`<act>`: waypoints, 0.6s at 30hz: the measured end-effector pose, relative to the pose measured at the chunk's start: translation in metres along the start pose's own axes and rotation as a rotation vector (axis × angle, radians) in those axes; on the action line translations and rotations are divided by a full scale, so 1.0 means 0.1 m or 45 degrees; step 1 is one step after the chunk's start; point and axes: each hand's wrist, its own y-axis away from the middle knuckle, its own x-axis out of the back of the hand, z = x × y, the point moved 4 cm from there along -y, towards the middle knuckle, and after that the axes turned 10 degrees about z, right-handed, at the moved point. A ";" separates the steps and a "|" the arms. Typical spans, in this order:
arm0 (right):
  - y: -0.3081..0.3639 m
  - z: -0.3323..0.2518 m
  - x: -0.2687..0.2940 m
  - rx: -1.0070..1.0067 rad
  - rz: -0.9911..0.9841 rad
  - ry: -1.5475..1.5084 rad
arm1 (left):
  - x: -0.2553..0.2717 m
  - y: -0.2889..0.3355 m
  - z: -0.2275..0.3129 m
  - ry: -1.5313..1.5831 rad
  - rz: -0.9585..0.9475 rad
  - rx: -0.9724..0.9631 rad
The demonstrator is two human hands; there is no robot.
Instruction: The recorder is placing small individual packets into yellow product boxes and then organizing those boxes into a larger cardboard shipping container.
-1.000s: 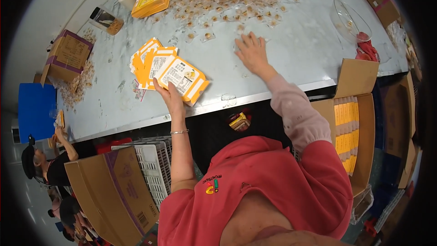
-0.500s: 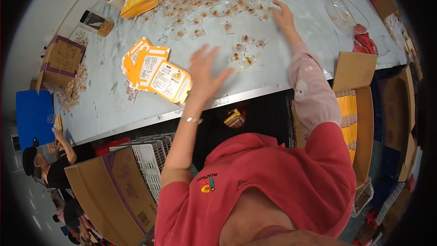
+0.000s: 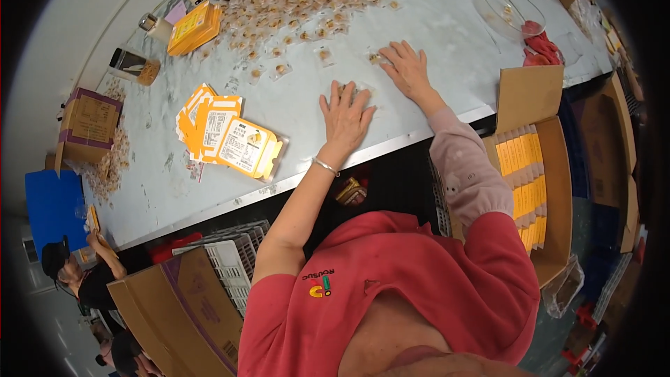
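Observation:
My left hand (image 3: 345, 120) lies flat on the grey table (image 3: 447, 24) with its fingers spread. A few small clear packets are partly hidden beneath its fingertips. Farther right, my right hand (image 3: 408, 73) reaches over the tabletop with fingers stretched out, its tips at a small clear packet (image 3: 375, 58). Beyond both hands spreads a large heap of such packets (image 3: 293, 7) with brownish-yellow contents. One stray packet (image 3: 324, 56) sits between the heap and my left hand. To the left, yellow-and-white flat cartons (image 3: 248, 146) lie fanned and overlapping near the table edge.
A stack of yellow cartons (image 3: 194, 28) and a dark-lidded jar (image 3: 132, 65) stand far left. An open cardboard box (image 3: 558, 195) filled with yellow packs is at my right. A clear bowl (image 3: 509, 7) and red cloth (image 3: 542, 45) lie far right. Another person (image 3: 77, 276) works at left.
My right hand has come back from the heap's edge toward me. My left hand has moved right, away from the cartons, and come down over the loose packets.

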 end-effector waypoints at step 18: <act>-0.43 0.09 0.24 0.299 -0.014 -0.348 | 2.14 0.40 -1.13 -0.858 -0.917 0.035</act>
